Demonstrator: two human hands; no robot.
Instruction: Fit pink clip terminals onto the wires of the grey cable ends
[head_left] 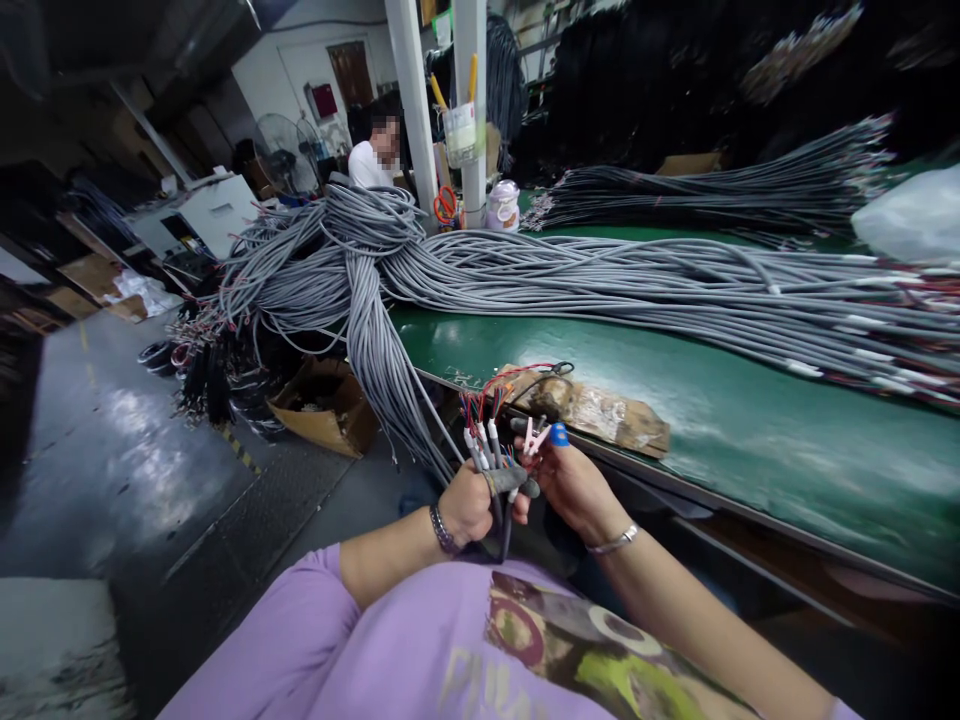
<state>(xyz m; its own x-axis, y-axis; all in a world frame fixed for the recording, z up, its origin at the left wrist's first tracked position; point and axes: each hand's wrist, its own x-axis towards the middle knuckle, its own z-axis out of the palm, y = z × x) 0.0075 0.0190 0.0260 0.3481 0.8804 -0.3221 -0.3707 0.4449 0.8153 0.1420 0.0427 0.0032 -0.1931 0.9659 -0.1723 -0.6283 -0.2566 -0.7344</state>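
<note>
My left hand (466, 503) is closed around several grey cables (496, 530), held upright in front of my body. White sleeves (481, 436) sit near the cable tops, where thin coloured wires (480, 405) fan out. The left thumb wears a grey covering and points toward the other hand. Close beside it, my right hand (576, 485) has its fingers pinched on a pale pink V-shaped piece (534, 440), whose exact kind I cannot make out. Blue tape (559, 434) wraps one right fingertip. The fingers partly hide the spot where both hands meet.
A green table (720, 400) bears a long bundle of grey cables (600, 275), part of which hangs over its edge. A tape-wrapped brown block (600, 410) lies at the front edge. A cardboard box (326, 405) stands on the floor; a person (371, 160) is farther back.
</note>
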